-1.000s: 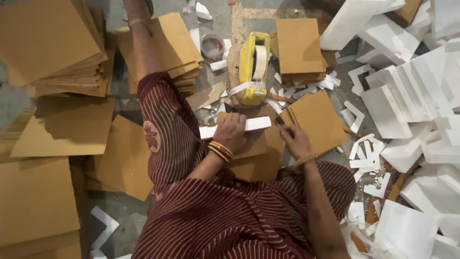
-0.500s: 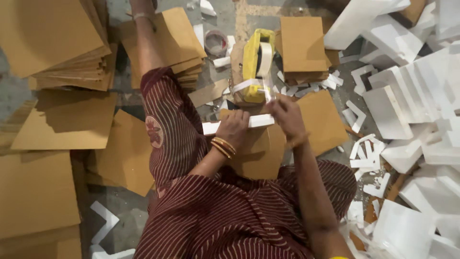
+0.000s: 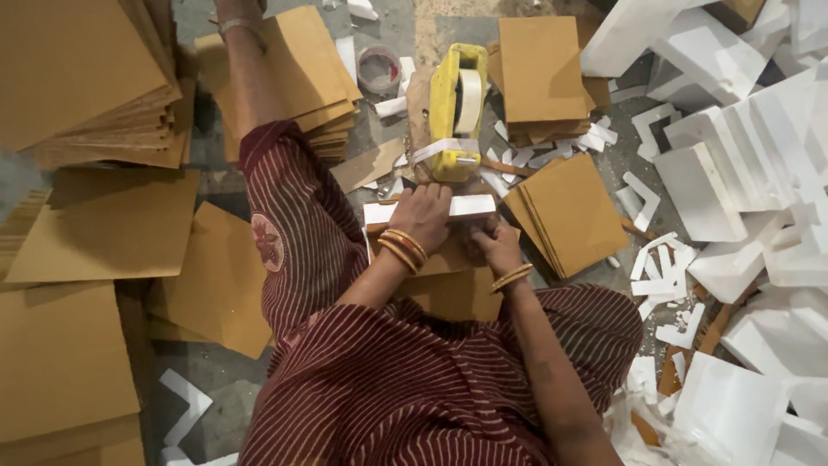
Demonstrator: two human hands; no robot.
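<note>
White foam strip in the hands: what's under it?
The white foam strip rests on a brown cardboard piece, with more cardboard stacked beneath. The left hand and right hand cover the middle, so the contact there is hidden.

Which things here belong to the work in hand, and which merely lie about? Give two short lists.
In hand:
left hand on the white foam piece
right hand at the brown board beneath it
yellow tape dispenser just ahead

Lying about:
cardboard stacks
foam blocks
foam scraps
tape roll
</note>
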